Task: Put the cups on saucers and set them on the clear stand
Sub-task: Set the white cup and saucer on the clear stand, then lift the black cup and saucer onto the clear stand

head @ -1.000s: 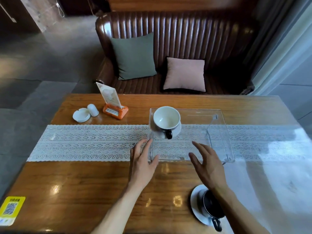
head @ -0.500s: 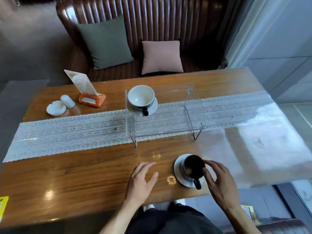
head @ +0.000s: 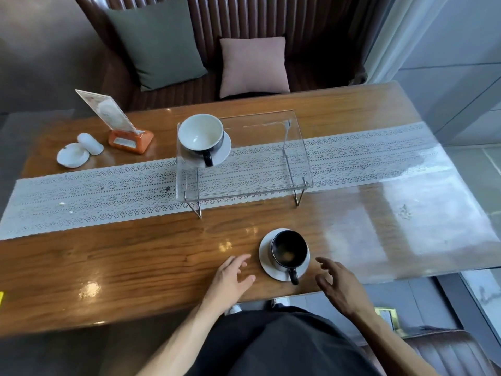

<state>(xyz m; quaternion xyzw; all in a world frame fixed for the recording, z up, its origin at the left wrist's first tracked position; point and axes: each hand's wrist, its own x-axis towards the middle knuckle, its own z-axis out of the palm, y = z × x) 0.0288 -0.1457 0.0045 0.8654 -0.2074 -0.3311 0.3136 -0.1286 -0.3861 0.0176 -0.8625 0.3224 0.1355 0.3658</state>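
**Cup 2 of 2: both hands now flank it, nothing lifted yet**

Item 1 – white-lined cup (head: 201,134) on its saucer (head: 221,151). Loc: rear-left corner of the clear stand (head: 257,169). Status: done, needs no more from you.

Item 2 – black cup (head: 289,248) on white saucer (head: 267,263). Loc: near edge of the wood table (head: 122,256), in front of the stand, well apart from it. Handle points back toward you. Status: cup already seated on saucer; transfer pending.

Item 3 – your left hand (head: 230,280). Fingers spread, palm down on or just over the table, just beside the saucer's left rim. Holds nothing.

Item 4 – your right hand (head: 339,283). Fingers loosely curled and apart, just right of the saucer, not touching it. Holds nothing.

Change vs 1 s ago: your hands were up by the stand's front edge w/ the black cup at frame bottom; 0.5 s ago your right fingertips were at its rim. Now they sit a little off, 1 hand each side.

Meaning: looks like setup for a 2-handed lift by the saucer. Free area on the stand is centre and right; the lace runner (head: 81,196) beneath it is irrelevant to placement.
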